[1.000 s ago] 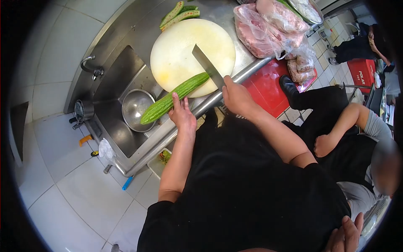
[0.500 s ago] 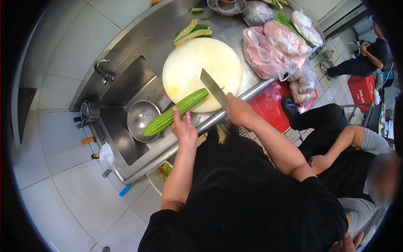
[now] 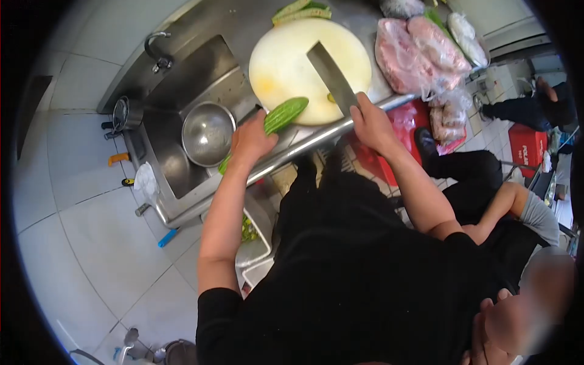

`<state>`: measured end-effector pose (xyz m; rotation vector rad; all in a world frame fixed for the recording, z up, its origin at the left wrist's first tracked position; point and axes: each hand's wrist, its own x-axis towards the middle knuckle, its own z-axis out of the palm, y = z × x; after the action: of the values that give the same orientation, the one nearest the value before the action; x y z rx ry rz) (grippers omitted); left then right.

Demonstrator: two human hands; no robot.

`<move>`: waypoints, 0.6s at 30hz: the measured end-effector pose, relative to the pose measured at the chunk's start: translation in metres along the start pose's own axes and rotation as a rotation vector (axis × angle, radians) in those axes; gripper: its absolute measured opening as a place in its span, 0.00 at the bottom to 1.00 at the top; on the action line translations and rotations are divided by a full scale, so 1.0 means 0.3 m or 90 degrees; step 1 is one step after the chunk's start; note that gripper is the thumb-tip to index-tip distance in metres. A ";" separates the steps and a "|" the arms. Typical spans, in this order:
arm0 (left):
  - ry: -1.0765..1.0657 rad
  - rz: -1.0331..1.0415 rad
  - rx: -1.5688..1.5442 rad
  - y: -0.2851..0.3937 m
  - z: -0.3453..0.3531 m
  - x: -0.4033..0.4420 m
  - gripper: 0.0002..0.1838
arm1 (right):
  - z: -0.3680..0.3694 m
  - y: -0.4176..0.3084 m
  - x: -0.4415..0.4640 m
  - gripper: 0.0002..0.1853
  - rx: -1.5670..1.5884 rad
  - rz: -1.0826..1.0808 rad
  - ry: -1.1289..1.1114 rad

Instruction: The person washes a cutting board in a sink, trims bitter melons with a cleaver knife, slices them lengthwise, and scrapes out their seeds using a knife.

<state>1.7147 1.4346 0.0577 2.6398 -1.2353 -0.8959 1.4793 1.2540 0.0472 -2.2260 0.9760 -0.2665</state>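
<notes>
My right hand [image 3: 374,125] is closed around the handle of a cleaver [image 3: 330,72], whose broad blade is over the round white cutting board [image 3: 283,52]. A small greenish piece [image 3: 331,97] shows beside the blade. My left hand [image 3: 254,139] grips a long green ridged gourd [image 3: 287,114] from above. The gourd's far end rests at the board's near edge, and its other end sticks out behind my hand. A dark narrow thing beside my left fingers is too unclear to name. Split green gourd pieces [image 3: 302,11] lie behind the board.
At left is a steel sink [image 3: 173,164] with a metal bowl [image 3: 208,135] and a faucet [image 3: 159,52]. Bagged pink meat [image 3: 420,52] sits right of the board. Below the counter edge stands a bin [image 3: 258,240]. Other people are close at right.
My left hand has turned from under the gourd to over it, drawing it nearer the sink. The cleaver stays in my right hand. The view has shifted.
</notes>
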 end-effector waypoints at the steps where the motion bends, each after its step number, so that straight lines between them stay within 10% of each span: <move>1: 0.022 0.015 0.006 0.000 0.019 0.008 0.30 | 0.018 -0.024 -0.010 0.11 -0.009 0.006 -0.014; 18: 0.007 -0.013 0.014 0.036 0.024 0.006 0.27 | 0.100 -0.071 0.061 0.12 -0.037 0.027 -0.249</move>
<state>1.7044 1.4274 0.0544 2.6751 -1.2252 -0.8748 1.5172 1.2664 0.0373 -2.1928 0.8211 0.2140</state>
